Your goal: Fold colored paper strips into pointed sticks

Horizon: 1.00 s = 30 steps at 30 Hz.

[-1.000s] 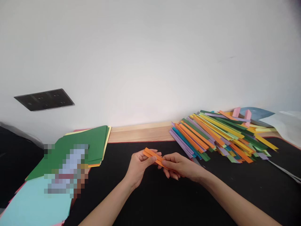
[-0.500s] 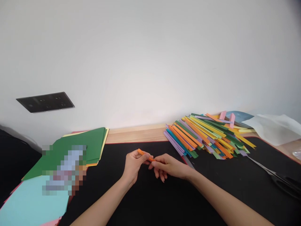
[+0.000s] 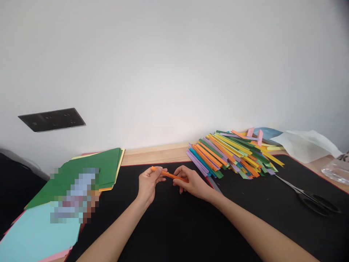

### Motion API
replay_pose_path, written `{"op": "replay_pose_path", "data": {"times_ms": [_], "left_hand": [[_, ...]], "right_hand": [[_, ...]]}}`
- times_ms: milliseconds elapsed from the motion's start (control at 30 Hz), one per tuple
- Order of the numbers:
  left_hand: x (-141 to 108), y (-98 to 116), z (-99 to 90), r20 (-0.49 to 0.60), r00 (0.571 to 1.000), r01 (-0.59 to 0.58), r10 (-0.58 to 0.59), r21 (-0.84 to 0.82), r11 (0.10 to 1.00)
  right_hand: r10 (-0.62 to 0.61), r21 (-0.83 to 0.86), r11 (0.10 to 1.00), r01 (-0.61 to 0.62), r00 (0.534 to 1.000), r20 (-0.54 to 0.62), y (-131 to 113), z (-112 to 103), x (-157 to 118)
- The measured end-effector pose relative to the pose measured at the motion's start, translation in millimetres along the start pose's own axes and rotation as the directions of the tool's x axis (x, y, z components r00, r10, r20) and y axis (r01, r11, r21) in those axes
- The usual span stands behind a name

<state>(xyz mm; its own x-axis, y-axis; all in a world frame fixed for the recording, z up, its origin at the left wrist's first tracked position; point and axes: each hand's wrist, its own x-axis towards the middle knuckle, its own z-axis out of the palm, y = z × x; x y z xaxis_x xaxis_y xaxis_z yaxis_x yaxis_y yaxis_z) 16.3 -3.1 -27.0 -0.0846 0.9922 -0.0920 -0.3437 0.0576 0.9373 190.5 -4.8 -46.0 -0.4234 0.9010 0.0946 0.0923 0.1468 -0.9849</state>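
Note:
An orange paper strip stretches between my two hands, above the black mat. My left hand pinches its left end between thumb and fingers. Its other end is in the closed fingers of my right hand. The strip looks narrow, as if folded lengthwise, and slopes slightly down to the right. Just beyond my right hand lies a heap of coloured paper strips, in orange, green, yellow, purple and blue.
Black-handled scissors lie at the right, blades toward the heap. A blue dish, a white sheet and clear plastic are at the back right. Green sheets and light blue sheets are stacked at the left. A wall socket is behind.
My hands have moved apart, the left one leftward, so more of the orange strip shows between them. The view has shifted slightly, bringing more of the scissors into sight.

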Motion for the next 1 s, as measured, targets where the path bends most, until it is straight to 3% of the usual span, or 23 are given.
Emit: {"op": "replay_pose_path", "data": {"times_ms": [67, 300, 467, 667, 833, 1000], "left_hand": [[2.2, 1.5, -1.5, -0.014, 1.0, -0.012, 0.012, -0.045, 0.999], [-1.8, -1.4, -0.3, 0.076, 0.997, 0.007, 0.0, -0.098, 0.995], [1.5, 0.3, -1.9, 0.005, 1.0, -0.025, 0.025, -0.113, 0.993], [6.5, 6.5, -5.0, -0.066, 0.997, -0.036, 0.026, -0.148, 0.988], [4.6, 6.1, -4.1, 0.029, 0.999, -0.035, 0.039, -0.112, 0.993], [-4.9, 0.2, 3.4, 0.175, 0.984, -0.024, 0.016, 0.045, 0.999]], "right_hand": [[-0.068, -0.056, 0.996, 0.063, 0.994, -0.091, 3.7, -1.9, 0.6], [-0.147, -0.131, 0.983, 0.127, 0.977, -0.156, 3.3, -2.3, 0.4], [-0.082, -0.115, 0.992, 0.058, 0.972, -0.22, 3.2, -7.1, 4.0], [-0.002, -0.071, 0.997, -0.013, 0.978, -0.207, 3.4, -16.3, 6.6], [0.022, -0.063, 0.998, -0.031, 0.991, -0.132, -2.5, -17.1, 4.0], [-0.023, -0.064, 0.998, 0.019, 0.997, -0.071, 0.1, -11.2, 1.8]]}}
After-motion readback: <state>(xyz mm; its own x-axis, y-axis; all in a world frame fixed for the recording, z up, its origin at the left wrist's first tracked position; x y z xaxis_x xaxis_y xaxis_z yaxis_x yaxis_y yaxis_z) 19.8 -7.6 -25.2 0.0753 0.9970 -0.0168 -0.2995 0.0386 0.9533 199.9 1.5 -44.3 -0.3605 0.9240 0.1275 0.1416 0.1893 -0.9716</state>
